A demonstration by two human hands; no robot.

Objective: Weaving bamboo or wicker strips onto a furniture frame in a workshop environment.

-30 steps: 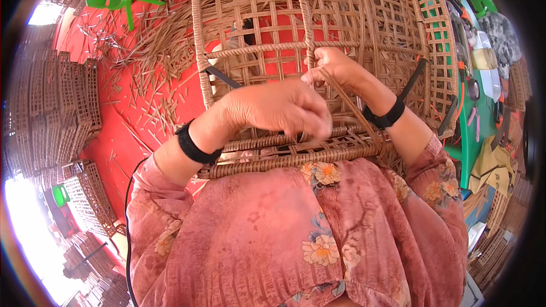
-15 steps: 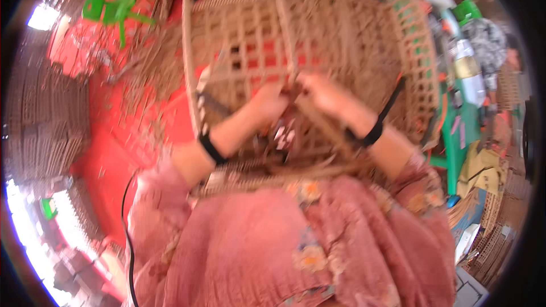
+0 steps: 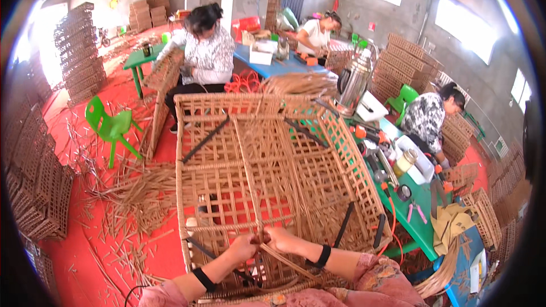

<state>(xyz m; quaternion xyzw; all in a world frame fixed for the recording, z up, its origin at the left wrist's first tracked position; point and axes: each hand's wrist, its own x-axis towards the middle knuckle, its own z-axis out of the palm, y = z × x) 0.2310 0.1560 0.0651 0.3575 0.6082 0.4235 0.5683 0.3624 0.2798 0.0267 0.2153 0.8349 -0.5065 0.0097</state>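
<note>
A large rectangular basket frame, woven in an open lattice of brown strips, lies in front of me with dark bars across its corners. At its central rib, my left hand is closed, fingers pinched round a brown weaving strip. Just beside it, my right hand is closed on the same spot. Loose lengths of the weaving strip trail from between the hands toward my lap. The fingertips partly hide where the strip meets the rib.
To the right, a green table bears tools, a metal thermos and a jar. A green chair stands left among scattered strips. Stacked baskets line the left. Several people work farther off.
The view has tilted up, bringing the room and co-workers into sight. My hands still pinch at the same rib and now appear lower in the picture.
</note>
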